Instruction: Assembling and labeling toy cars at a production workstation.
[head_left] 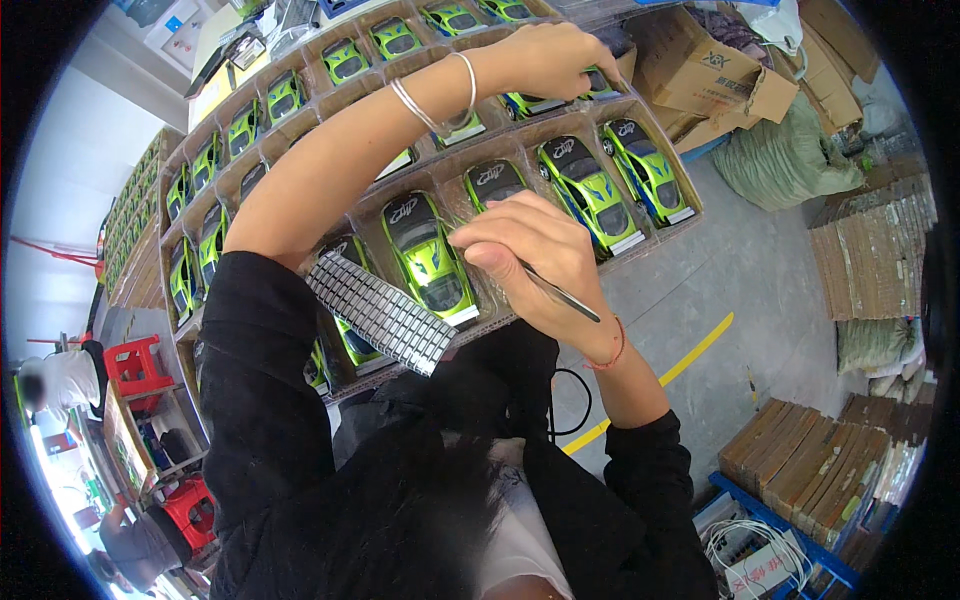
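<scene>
A cardboard tray point(520, 318) with many compartments holds green toy cars with black roofs. My left arm reaches across it, two silver bangles on the wrist. My left hand point(553, 60) curls over a green toy car point(600, 86) in a far row. My right hand point(535, 255) hovers over the near row and pinches a thin metal tool point(562, 294), its tip pointing down to the right. Beside that hand lie two more cars, one point(430, 255) on its left and one point(590, 195) on its right. A grey strip of small square parts point(382, 312) rests on the tray's near edge.
Open cardboard boxes point(705, 75) and a green sack point(785, 160) stand beyond the tray. Stacked flat cardboard point(870, 250) fills the right side. A yellow line point(690, 355) crosses the grey floor. A blue crate with white cables point(760, 545) sits lower right. Red stools point(135, 365) and other people are at the left.
</scene>
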